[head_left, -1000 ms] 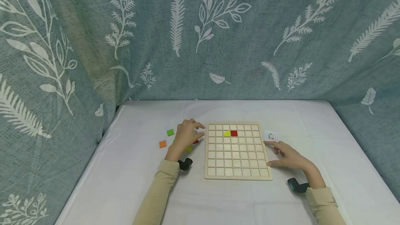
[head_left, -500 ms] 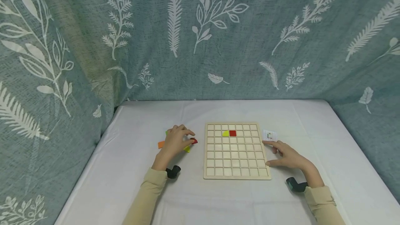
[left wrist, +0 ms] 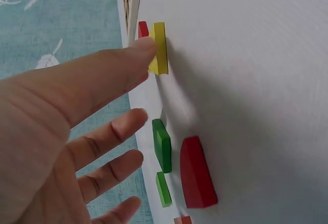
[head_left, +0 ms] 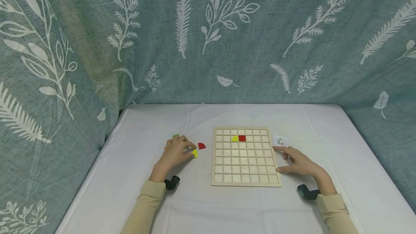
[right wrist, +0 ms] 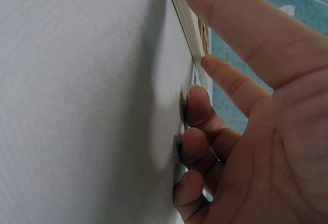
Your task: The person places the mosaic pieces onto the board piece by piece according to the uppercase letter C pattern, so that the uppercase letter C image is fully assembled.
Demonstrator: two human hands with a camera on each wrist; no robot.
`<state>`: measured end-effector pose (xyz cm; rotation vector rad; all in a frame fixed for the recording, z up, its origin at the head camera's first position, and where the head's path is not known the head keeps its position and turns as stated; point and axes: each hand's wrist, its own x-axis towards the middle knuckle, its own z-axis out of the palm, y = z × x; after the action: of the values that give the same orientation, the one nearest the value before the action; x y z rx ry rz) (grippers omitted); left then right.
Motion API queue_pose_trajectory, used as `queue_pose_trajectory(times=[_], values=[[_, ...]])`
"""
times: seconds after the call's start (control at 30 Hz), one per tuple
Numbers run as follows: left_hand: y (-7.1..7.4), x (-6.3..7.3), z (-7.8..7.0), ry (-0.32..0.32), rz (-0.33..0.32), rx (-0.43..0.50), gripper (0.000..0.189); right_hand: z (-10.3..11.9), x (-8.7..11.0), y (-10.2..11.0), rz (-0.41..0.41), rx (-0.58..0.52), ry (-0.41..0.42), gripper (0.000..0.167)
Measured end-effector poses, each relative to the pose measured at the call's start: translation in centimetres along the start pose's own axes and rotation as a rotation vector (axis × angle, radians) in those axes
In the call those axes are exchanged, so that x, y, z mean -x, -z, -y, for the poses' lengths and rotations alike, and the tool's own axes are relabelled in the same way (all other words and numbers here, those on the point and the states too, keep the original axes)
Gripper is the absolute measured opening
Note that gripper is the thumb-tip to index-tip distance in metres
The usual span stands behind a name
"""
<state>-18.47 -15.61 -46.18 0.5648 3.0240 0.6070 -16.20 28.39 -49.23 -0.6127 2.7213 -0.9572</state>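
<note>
My left hand (head_left: pixel 174 152) is over the loose tiles left of the board, its thumb and index finger at a yellow quarter-circle tile (head_left: pixel 195 153), pinching it near the tabletop. In the left wrist view, the thumb covers part of this yellow tile (left wrist: pixel 160 49). A red quarter-circle tile (head_left: pixel 202 146) lies just beyond the fingertips. The wooden grid board (head_left: pixel 246 184) carries a yellow quarter-circle tile (head_left: pixel 234 138) beside a red square tile (head_left: pixel 242 138). My right hand (head_left: pixel 298 161) touches the board's right edge with extended thumb and index finger; its other fingers are bent.
Green tiles (left wrist: pixel 162 147) and another red tile (left wrist: pixel 195 175) lie below the left fingers in the left wrist view. A small printed pattern card (head_left: pixel 280 141) lies right of the board. A leaf-patterned curtain (head_left: pixel 208 46) hangs behind the white table.
My left hand has moved left and nearer me, from beside the board to the loose tiles, reaching the yellow quarter-circle. The red one is now uncovered. My right hand stays at the board's edge.
</note>
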Motion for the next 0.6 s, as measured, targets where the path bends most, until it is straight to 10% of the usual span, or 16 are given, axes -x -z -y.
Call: queue_pose_trajectory(times=[0.6], values=[[-0.33,-0.04,-0.08,0.010,-0.017,-0.009,0.025,0.10,0.11,0.17,-0.006,0.001,0.014,0.076]])
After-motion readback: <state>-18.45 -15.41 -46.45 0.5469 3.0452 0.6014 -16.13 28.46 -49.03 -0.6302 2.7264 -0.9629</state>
